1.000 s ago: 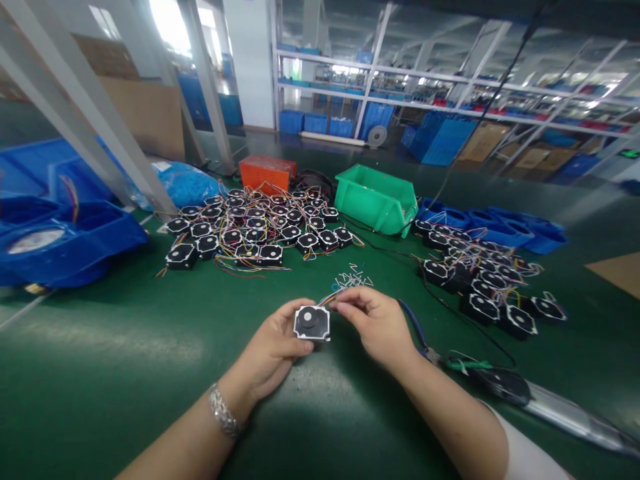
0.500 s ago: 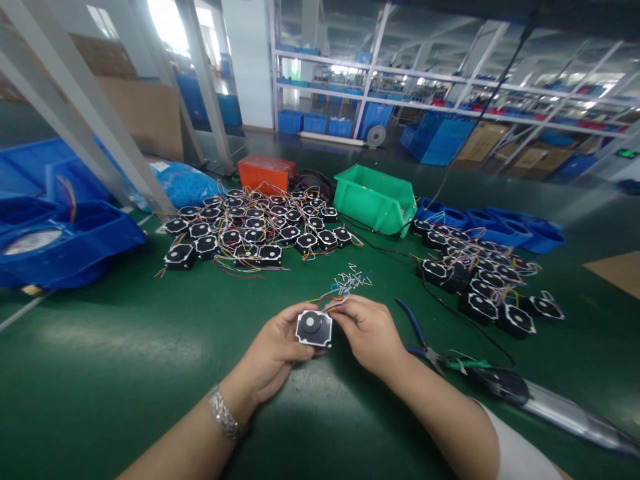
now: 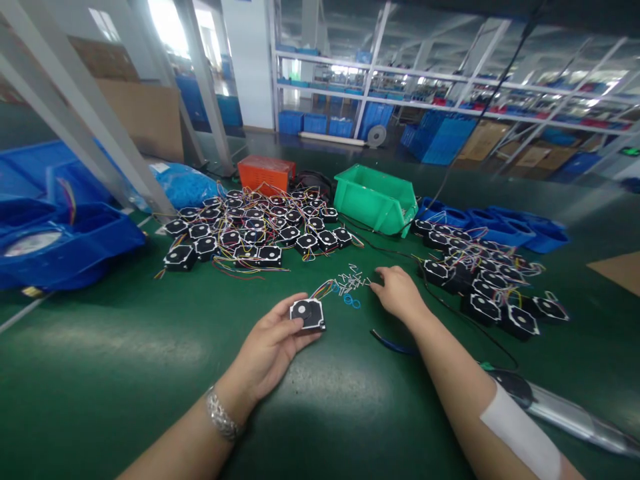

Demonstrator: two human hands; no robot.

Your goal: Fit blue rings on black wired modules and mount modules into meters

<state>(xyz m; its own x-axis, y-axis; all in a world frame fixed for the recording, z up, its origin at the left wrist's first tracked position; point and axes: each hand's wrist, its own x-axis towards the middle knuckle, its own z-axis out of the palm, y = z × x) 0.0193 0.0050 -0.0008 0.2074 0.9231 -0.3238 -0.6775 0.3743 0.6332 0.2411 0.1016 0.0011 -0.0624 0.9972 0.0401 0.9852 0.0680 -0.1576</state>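
Observation:
My left hand is closed around a small black motor with silvery corners and a round dark hub on top. Coloured wires come out of the motor's far side. My right hand is beside a small pile of screws, thumb and forefinger apart, with nothing visible between them. Two thin blue rings lie just in front of the pile. Below my right hand, a dark blue plier handle shows; my forearm hides the rest of the pliers.
Many wired motors crowd the back left, and another group sits at right. A green bin and an orange box stand behind. A silver power screwdriver lies at right, blue plastic housings at left.
My right hand has let go of the motor's wires and moved right and away to the screws. My left hand still has the motor, now slightly farther left. The blue rings have come into sight.

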